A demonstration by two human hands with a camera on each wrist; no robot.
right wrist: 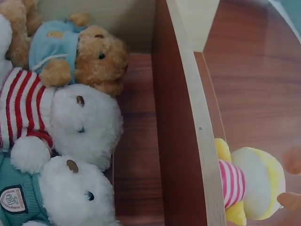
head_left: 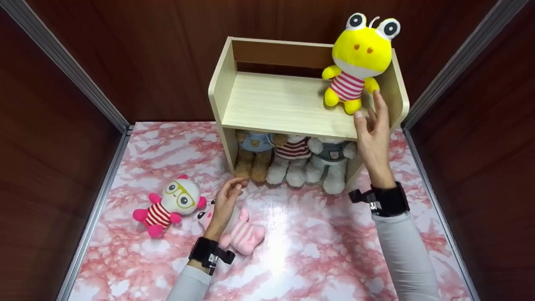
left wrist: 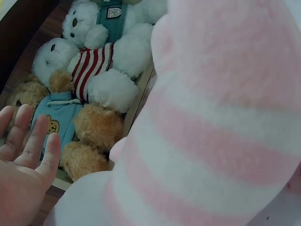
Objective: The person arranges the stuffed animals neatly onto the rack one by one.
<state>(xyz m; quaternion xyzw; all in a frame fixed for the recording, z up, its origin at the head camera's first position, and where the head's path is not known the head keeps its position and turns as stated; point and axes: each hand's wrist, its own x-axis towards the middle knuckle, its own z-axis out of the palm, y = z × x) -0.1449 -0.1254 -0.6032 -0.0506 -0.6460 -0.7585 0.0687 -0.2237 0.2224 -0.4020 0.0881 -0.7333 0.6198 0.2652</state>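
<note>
Head view: just beyond my right hand (head_left: pixel 373 133) is the yellow plush frog (head_left: pixel 363 52) in a pink-and-white striped shirt, on the upper board of a pale wooden shelf (head_left: pixel 280 98). My thumb and index finger are apart; I can't quite tell whether the index tip touches its arm. My left hand (head_left: pixel 225 202) is loose, fingers parted, with a pale pink striped plush toy (head_left: pixel 247 236) below its wrist. Left of that hand lies a white-headed plush with yellow glasses (head_left: pixel 171 205); ahead, 3 furry bears (head_left: pixel 292 152) fill the lower level.
</note>
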